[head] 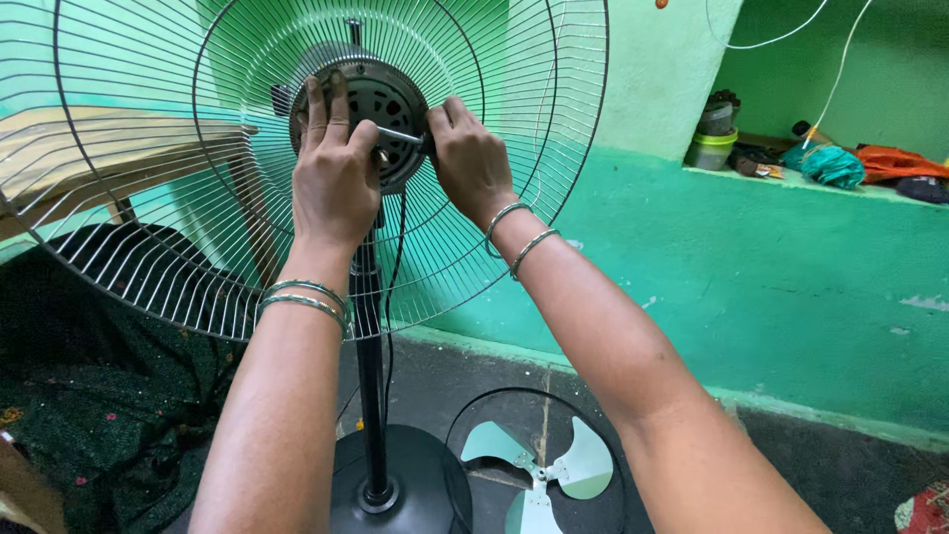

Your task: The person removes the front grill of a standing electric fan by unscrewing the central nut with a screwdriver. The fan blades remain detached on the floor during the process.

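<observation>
Two hands are closed on a fan's motor housing [381,104]: left hand [334,168] steadying it; right hand [473,163] gripping the shaft [398,135]; blades [539,473] lie removed on the floor.

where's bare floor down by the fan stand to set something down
Bare dark floor lies right of the blade set, between it and the green wall. A smaller patch sits behind the round base, below the wire guard. Left is crowded by dark cloth; the ledge is cluttered.
</observation>
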